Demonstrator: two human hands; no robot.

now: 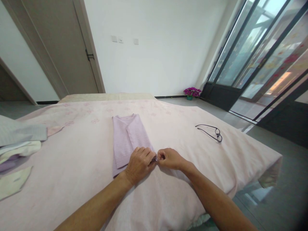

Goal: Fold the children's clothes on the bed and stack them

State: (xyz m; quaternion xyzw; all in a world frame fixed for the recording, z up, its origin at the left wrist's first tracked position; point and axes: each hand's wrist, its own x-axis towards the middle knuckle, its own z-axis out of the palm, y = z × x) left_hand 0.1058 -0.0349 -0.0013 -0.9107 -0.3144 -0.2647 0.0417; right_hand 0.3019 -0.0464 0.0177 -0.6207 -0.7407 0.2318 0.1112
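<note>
A pale purple striped garment [127,138] lies folded lengthwise into a narrow strip on the pink bed cover [79,154]. My left hand [140,163] rests on its near right corner, fingers curled over the cloth. Right beside it, my right hand [168,158] is closed in a pinch on the same corner edge of the garment. The two hands almost touch.
A pair of black-rimmed glasses [211,132] lies on the bed to the right. Folded clothes [16,141] are stacked at the left edge. A door [60,48] stands at the back left, glass sliding doors [260,57] at the right, and potted purple flowers [192,92] on the floor.
</note>
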